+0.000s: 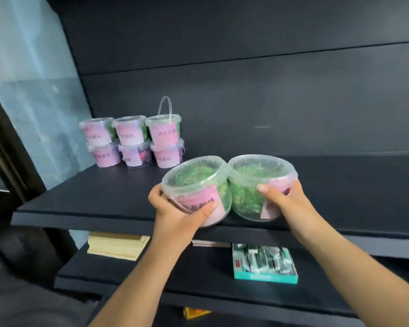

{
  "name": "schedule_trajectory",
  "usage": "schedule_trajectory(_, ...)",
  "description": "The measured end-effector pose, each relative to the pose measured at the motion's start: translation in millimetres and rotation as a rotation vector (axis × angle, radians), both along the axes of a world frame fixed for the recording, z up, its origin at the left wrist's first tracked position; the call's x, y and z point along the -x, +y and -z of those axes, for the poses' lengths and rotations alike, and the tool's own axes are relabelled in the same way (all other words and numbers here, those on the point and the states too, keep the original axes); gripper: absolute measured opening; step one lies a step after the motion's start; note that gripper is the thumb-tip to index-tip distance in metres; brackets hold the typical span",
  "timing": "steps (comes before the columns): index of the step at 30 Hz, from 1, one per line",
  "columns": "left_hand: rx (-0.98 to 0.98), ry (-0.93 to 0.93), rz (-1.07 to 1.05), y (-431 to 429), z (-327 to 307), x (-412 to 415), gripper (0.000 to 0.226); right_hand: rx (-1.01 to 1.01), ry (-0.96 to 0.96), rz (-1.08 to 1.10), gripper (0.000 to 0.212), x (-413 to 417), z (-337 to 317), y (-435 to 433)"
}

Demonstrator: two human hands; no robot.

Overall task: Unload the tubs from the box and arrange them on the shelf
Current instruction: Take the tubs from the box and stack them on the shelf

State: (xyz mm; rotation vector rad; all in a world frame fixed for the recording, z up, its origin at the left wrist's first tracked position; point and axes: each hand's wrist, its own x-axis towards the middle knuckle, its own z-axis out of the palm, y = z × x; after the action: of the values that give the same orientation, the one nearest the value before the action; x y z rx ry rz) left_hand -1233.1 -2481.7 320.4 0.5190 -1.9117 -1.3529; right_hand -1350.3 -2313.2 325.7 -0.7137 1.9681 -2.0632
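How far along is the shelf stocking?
Done: six tubs stacked in two layers at the back left of the shelf. In hand: the left grip holds one tub, the right grip a second tub, at the front edge. Left: setting both down; the box is unseen, remainder unknown.

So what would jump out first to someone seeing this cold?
The left hand and right hand each grip a clear tub of green filling, left tub and right tub side by side at the front edge of the shelf. At back left, six pink-labelled tubs stand stacked two high.
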Motion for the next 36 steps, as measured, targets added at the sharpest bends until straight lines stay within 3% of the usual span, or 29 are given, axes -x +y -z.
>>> schedule_trajectory(3, 0.051, -0.098, 0.016, -23.7, -6.0, 71.7, 0.091, -0.071, -0.022, 0.043, 0.11, 73.2, -1.9, -18.0)
schedule_trajectory(6, 0.028, -0.196, 0.04, -44.5, -3.4, 124.5, 0.093, -0.12, -0.043, 0.053, 0.087, 125.3, 3.7, -36.2)
schedule_trajectory(8, 0.019, -0.234, 0.03, -58.1, 3.1, 150.6, 0.095, -0.128, -0.063, 0.08, 0.082, 147.5, 9.2, -49.8)
schedule_trajectory(13, 0.076, -0.276, 0.011, -87.7, 8.3, 191.3, 0.095, -0.139, -0.042, 0.149, 0.083, 180.0, 18.3, -78.8)
schedule_trajectory(17, 0.086, -0.261, -0.063, -107.6, 13.6, 217.3, 0.099, -0.159, -0.115, 0.305, 0.107, 199.0, 20.3, -100.9)
schedule_trajectory(23, 0.06, -0.276, -0.068, -126.6, 18.1, 238.0, 0.102, -0.548, -0.051, 0.423, 0.117, 201.6, 20.9, -126.1)
schedule_trajectory(26, 0.042, -0.267, -0.052, -129.7, 19.7, 239.7, 0.103, -0.695, 0.1, 0.431, 0.102, 200.1, 29.0, -132.6)
schedule_trajectory(31, 0.003, -0.272, 0.042, -131.6, 17.5, 238.7, 0.116, -0.576, 0.147, 0.401, 0.081, 201.1, 24.4, -134.6)
schedule_trajectory(36, -0.015, -0.269, 0.102, -138.4, 18.3, 237.4, 0.113, -0.531, 0.1, 0.295, 0.072, 199.8, 17.1, -121.6)
